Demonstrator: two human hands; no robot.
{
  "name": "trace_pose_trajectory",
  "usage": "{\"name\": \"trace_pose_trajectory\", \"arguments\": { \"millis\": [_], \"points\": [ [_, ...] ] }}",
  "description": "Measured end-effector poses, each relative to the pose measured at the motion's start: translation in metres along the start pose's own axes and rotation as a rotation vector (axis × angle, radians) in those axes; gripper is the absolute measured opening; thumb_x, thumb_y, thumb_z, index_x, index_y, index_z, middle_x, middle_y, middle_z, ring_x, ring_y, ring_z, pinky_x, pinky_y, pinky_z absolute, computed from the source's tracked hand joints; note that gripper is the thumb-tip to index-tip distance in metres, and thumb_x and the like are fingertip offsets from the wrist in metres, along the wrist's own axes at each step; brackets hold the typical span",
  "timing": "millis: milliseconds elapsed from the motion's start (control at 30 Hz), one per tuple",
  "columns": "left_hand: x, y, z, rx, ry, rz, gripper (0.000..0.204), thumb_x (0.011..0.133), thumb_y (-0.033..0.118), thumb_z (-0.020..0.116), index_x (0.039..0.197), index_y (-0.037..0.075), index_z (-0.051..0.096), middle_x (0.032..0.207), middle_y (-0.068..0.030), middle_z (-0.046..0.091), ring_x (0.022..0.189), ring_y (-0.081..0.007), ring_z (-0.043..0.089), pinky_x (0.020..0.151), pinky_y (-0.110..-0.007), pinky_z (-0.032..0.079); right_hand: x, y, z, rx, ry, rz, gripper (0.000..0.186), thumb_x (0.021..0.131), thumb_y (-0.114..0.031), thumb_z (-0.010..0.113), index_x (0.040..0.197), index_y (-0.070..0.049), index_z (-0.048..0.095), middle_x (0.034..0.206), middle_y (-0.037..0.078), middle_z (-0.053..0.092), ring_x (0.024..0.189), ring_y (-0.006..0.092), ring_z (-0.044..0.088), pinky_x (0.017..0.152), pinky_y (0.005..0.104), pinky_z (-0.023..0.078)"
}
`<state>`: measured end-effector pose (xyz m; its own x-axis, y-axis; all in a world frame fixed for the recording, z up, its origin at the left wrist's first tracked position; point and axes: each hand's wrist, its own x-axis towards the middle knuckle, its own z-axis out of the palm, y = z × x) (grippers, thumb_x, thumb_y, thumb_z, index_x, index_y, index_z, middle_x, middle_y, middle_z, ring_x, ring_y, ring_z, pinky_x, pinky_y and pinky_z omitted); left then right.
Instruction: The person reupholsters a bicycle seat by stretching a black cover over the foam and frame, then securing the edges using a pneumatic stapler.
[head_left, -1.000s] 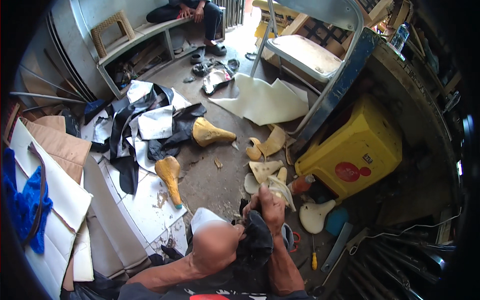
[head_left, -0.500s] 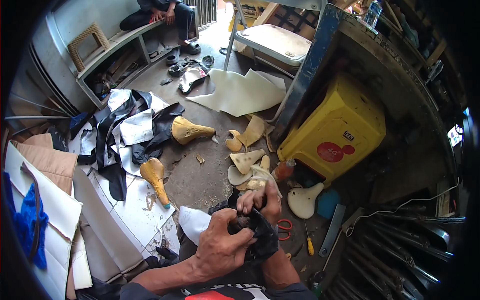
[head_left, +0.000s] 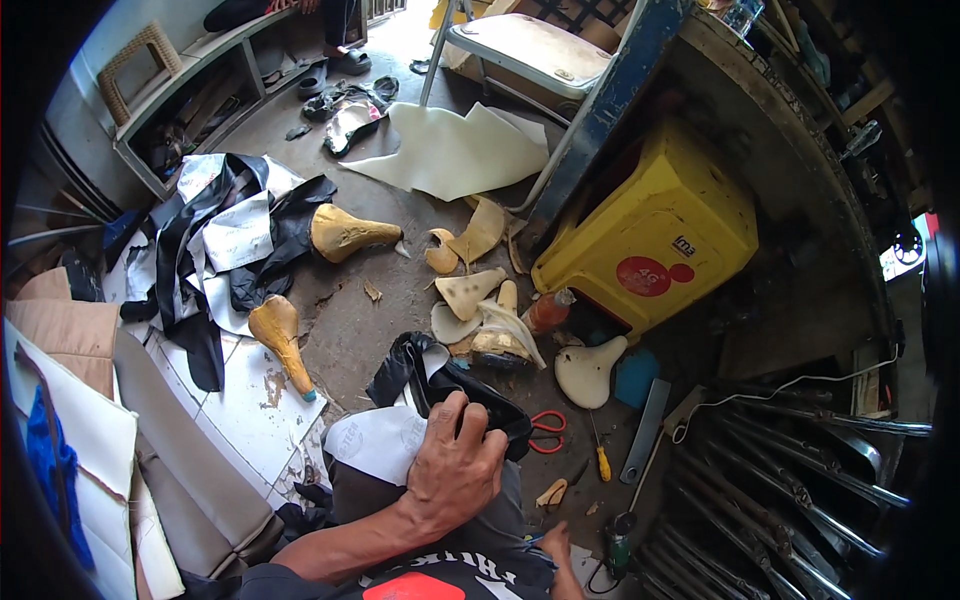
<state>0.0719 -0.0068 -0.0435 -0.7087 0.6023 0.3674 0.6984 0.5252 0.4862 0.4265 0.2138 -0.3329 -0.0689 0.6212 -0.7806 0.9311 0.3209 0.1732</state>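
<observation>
A black cover (head_left: pixel 485 395), glossy and crumpled, is held just above the person's lap, at the near centre. It looks light, soft and floppy, probably a thin leather-like sheet: likely to fold rather than break, and perhaps a little slippery on its shiny face. The bunched near edge seems the firmest hold; the loose flap at its far left offers a second one.

The left hand (head_left: pixel 460 455) is closed on that near edge, knuckles up, fingers curled over it; the thumb is hidden. The right hand (head_left: pixel 553 540) hangs low at the near right, apart from the cover and partly hidden by the shirt, so whether it grips anything cannot be told. A white sheet (head_left: pixel 365 445) with faint printing lies over the lap, left of the cover.

Beyond is a worn grey floor (head_left: pixel 340 375), gritty and littered with scraps. Red-handled scissors (head_left: pixel 548 432) lie just right of the cover, then a screwdriver (head_left: pixel 604 465) with a yellow handle, and a pale bicycle seat (head_left: pixel 590 372). Two yellowish seats (head_left: pixel 355 232) rest farther left, beside a heap of black and white cloth (head_left: pixel 235 235). A yellow plastic stool (head_left: pixel 650 240) lies tipped at the right; a folding chair (head_left: pixel 535 50) stands at the far side.
</observation>
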Motion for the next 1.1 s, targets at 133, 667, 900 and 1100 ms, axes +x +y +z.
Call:
{"name": "trace_pose_trajectory", "arguments": {
  "millis": [133, 667, 900, 1100],
  "points": [
    [-0.003, -0.002, -0.004, 0.017, -0.012, 0.001, 0.016, 0.077, 0.01, 0.078, 0.084, 0.002, 0.066, 0.111, -0.0195, 0.051, 0.122, -0.042, 0.052, 0.102, -0.051, 0.049, -0.018, 0.025, 0.031, 0.018, -0.082, 0.041, 0.073, 0.082, -0.024, 0.084, 0.14, 0.006, 0.052, 0.125, 0.031, 0.069, 0.114, 0.0424, 0.067, 0.101, 0.0474, 0.054],
    [-0.013, -0.017, -0.013, -0.062, -0.153, -0.025, 0.016, 0.082, 0.013, 0.076, 0.077, -0.001, 0.069, 0.108, -0.0171, 0.052, 0.121, -0.0382, 0.052, 0.099, -0.05, 0.048, -0.094, -0.017, -0.094, 0.217, 0.01, -0.097, 0.047, 0.085, -0.018, 0.082, 0.125, 0.002, 0.065, 0.106, 0.019, 0.076, 0.085, 0.0223, 0.07, 0.082, 0.0364, 0.058],
    [-0.004, -0.014, -0.005, -0.072, -0.154, -0.001, 0.016, 0.083, 0.014, 0.074, 0.077, -0.001, 0.071, 0.109, -0.0162, 0.053, 0.12, -0.0364, 0.052, 0.099, -0.048, 0.047, -0.263, -0.117, -0.267, 0.009, 0.432, -1.304, 0.052, 0.074, -0.016, 0.085, 0.12, 0.003, 0.071, 0.085, 0.014, 0.077, 0.074, 0.0282, 0.078, 0.065, 0.0354, 0.061],
    [-0.007, -0.018, -0.006, -0.047, -0.143, -0.003, 0.016, 0.083, 0.015, 0.074, 0.079, 0.0, 0.072, 0.109, -0.0156, 0.054, 0.121, -0.0356, 0.052, 0.098, -0.047, 0.047, -0.292, -0.167, -0.303, -0.452, 0.321, -1.472, 0.086, 0.066, -0.018, 0.09, 0.143, 0.001, 0.055, 0.077, 0.008, 0.066, 0.069, 0.0281, 0.071, 0.057, 0.0411, 0.057]
  ]
}}
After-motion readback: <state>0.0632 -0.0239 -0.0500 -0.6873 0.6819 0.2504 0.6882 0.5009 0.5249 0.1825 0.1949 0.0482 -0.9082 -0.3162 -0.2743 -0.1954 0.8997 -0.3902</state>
